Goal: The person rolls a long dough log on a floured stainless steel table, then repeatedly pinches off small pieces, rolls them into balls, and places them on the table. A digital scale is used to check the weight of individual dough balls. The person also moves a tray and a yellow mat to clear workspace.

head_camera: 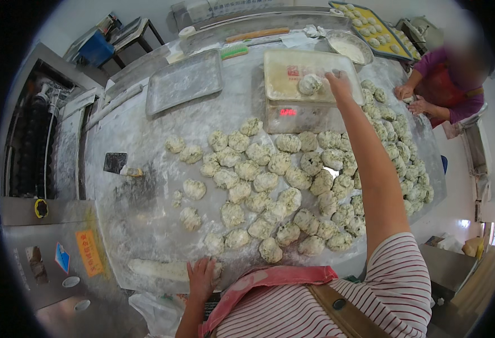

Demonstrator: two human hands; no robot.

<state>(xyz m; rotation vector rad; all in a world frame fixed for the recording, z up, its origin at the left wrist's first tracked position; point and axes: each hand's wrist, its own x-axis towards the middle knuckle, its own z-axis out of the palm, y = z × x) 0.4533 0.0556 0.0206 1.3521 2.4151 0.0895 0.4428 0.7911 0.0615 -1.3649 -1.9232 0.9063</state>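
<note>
My right hand [339, 84] reaches over the tray [281, 91] of a digital scale, just right of a green-flecked dough ball [310, 84] that sits there; whether its fingers hold anything cannot be told. A red display glows on the scale body [306, 118] below. Near the table's front edge, my left hand [202, 276] rests on the right end of a long floured dough roll [158, 269]. Many dough pieces with green flecks [247, 170] are spread between the hands. A dough scraper [115, 163] lies at the left on the floured table.
At the back are an empty metal tray [186, 82], a green brush [234, 51], a rolling pin [258, 34] and a bowl of flour [349, 48]. A co-worker [450, 80] handles dough at the right, below a yellow tray [370, 25] of dough balls. A machine [40, 135] stands left.
</note>
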